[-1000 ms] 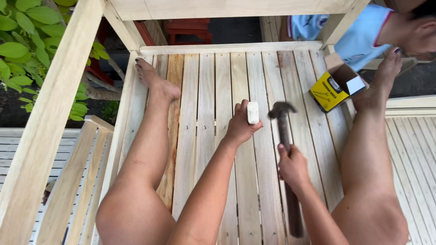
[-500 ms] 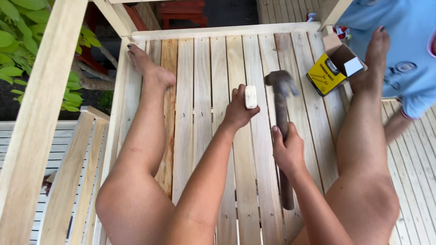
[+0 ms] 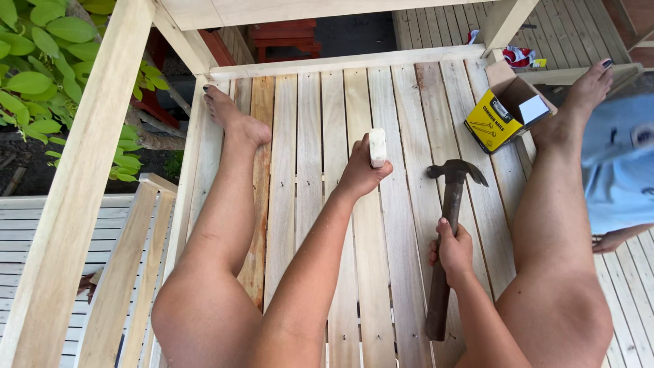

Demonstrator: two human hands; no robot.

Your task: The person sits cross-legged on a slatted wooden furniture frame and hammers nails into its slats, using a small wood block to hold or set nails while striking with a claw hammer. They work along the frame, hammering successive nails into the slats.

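While the person sat with legs spread out on it, the slatted wooden platform took up most of the view, pale boards running from near to far inside a raw timber frame. Judging by the row of nail heads already showing across several slats about mid-way, a good chunk of the nailing looked done, though the boards farther right showed no nails that I could make out, so I'd guess some fastening was left.

Next down in size, the claw hammer lay along a slat on the right, head pointing far, dark wooden handle running back toward the near edge. The right hand was wrapped around that handle roughly mid-length.

Over on the far right sat an open yellow cardboard nail box, just beside the right foot.

Smallest bit: the left hand was closed around a small white block, pressing it upright onto a middle slat, well apart from the hammer head. Couldn't tell what the block actually was.
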